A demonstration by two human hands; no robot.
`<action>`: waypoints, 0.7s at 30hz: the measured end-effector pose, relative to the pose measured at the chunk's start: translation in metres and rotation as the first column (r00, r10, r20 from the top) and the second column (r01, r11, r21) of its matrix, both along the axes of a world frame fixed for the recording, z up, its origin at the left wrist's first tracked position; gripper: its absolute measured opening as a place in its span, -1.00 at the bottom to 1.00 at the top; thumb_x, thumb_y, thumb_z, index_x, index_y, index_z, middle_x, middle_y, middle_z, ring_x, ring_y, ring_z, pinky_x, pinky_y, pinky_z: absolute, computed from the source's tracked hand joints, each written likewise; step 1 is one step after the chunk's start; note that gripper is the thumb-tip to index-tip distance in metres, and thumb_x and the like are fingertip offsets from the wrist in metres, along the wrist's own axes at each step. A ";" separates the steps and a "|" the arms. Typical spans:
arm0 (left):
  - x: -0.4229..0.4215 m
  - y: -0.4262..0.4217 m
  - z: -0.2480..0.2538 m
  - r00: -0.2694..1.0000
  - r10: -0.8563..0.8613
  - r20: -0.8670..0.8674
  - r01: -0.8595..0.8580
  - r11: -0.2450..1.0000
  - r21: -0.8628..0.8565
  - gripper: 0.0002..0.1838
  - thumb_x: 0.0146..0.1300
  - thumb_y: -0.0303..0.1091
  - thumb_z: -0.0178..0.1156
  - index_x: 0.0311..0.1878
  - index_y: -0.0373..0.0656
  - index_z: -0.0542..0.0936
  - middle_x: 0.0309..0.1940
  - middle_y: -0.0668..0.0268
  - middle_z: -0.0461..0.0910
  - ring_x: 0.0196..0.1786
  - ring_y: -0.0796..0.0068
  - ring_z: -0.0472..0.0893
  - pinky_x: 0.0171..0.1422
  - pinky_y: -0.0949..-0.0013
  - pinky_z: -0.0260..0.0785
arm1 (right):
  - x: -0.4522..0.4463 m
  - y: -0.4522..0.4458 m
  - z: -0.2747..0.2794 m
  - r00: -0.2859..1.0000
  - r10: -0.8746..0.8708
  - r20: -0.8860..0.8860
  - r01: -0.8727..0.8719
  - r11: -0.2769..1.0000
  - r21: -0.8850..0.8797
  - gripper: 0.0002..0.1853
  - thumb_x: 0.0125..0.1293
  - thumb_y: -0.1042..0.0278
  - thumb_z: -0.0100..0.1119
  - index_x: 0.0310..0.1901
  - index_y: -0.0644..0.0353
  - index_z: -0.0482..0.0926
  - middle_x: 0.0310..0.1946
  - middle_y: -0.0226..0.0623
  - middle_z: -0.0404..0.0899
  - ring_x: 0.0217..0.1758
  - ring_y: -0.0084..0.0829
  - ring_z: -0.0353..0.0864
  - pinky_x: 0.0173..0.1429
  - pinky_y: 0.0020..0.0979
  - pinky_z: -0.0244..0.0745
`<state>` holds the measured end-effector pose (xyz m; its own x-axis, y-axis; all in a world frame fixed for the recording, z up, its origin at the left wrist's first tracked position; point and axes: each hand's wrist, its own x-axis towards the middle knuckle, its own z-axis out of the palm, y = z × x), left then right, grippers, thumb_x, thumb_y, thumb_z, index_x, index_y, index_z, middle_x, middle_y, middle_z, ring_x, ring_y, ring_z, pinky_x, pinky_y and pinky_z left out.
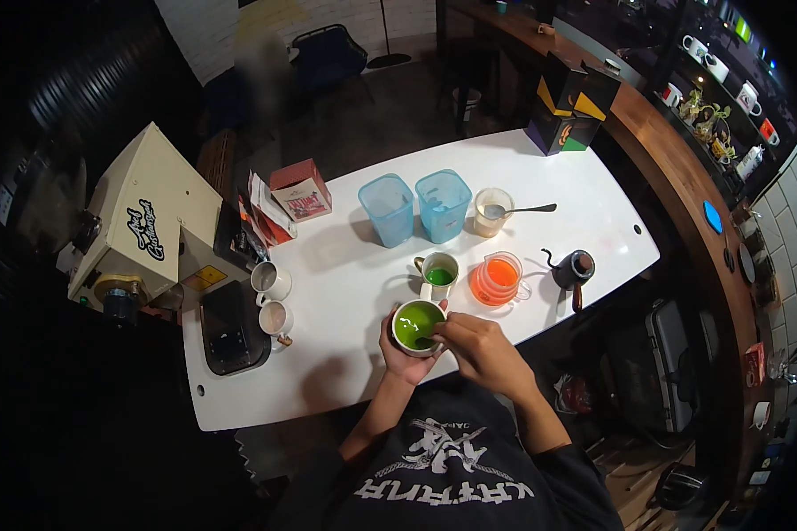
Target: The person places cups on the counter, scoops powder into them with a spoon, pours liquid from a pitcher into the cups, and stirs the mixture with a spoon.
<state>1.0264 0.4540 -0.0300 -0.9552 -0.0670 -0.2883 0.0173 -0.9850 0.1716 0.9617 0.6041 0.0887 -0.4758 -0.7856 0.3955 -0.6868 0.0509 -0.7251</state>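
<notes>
My left hand (406,361) is wrapped round a white mug (395,329) of bright green liquid (414,320), held above the near edge of the table. At the mug's right rim, my right hand (471,338) is closed in a pinch on a spoon (426,342), whose dark end dips into the liquid; its handle is mostly hidden by my fingers. Just beyond stands a second mug (452,262), also with green liquid inside. To its right is a glass jug (496,281) of orange liquid.
Two blue plastic containers (386,211) and a glass with a spoon (491,212) stand farther back. A dark gooseneck pot (576,269) is at right. Two cups (271,281), a red box (301,190) and a cream machine (142,212) occupy the left. Black boxes (568,106) stand at the far right corner.
</notes>
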 end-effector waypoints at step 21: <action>-0.002 -0.004 -0.036 0.953 -0.049 -0.298 0.106 0.978 0.179 -0.32 0.40 0.25 -0.11 0.26 -0.12 0.54 0.30 0.09 0.52 0.18 0.17 0.60 0.29 0.01 0.46 | -0.003 -0.008 -0.001 0.995 -0.101 -0.022 0.100 0.993 -0.064 -0.76 0.19 0.67 0.17 -0.08 0.39 0.55 -0.34 -0.06 0.51 -0.27 0.01 0.58 -0.19 -0.15 0.46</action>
<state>1.0246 0.4495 -0.0660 -0.9992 0.0391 0.0019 -0.0392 -0.9990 -0.0201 0.9583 0.5956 0.0880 -0.5404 -0.7075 0.4555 -0.6984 0.0751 -0.7118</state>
